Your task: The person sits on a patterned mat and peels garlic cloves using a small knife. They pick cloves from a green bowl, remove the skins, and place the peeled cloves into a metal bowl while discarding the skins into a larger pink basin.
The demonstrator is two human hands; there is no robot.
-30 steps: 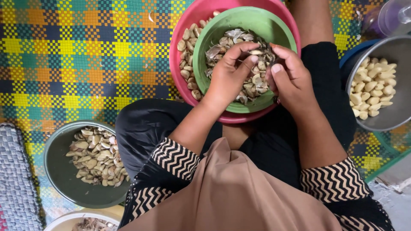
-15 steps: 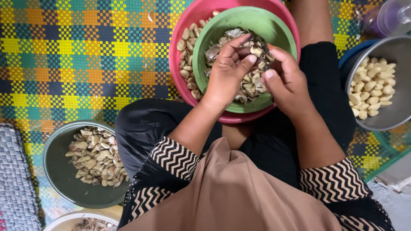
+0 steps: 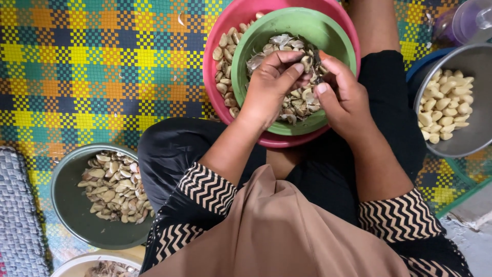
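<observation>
A garlic clove is pinched between the left hand and right hand, held over the green bowl so skins fall among its scraps. That bowl sits inside a pink basin of unpeeled cloves on the lap; a steel bowl of peeled cloves stands right, a grey bowl of husks near left.

A home floor used for kitchen work: a woven plaid mat covers the ground, with a grey rug at 8 o'clock, and bowls sit on it, a dark one at 8 and a steel one at 3.
</observation>
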